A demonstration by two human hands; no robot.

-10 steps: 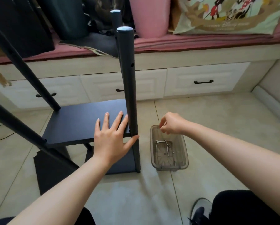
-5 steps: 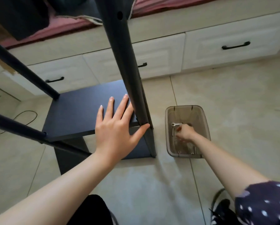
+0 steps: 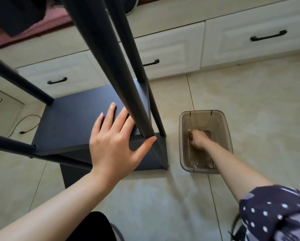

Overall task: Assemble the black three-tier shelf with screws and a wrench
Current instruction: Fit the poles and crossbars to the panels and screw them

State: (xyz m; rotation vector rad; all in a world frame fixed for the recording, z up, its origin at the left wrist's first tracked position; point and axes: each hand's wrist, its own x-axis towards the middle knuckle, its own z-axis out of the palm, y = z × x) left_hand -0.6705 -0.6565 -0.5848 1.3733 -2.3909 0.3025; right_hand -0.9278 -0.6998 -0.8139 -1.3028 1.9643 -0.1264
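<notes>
Fingers [image 3: 111, 117] of our left hand [image 3: 116, 145] are lying straight and spread on the black shelf [image 3: 72, 119], thumb touching a pole [image 3: 124, 80]. Our right hand [image 3: 198, 139] is reaching down, curled, inside the clear bin [image 3: 227, 133] beside the shelf; we cannot tell what it is gripping among the screws [image 3: 195, 166]

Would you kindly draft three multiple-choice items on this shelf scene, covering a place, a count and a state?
1. Where is the right hand?
A. inside the clear bin
B. on a drawer handle
C. on the floor tiles

2. How many drawer handles show on the cabinets?
A. one
B. three
C. five

3. How does the left hand lie?
A. clenched round a pole
B. hanging idle
C. flat on the shelf board, fingers spread

Key: 1 A, the hand reaches down between the bin walls; 2 B, three black handles show; 3 C, the palm lies flat on the board.
</notes>
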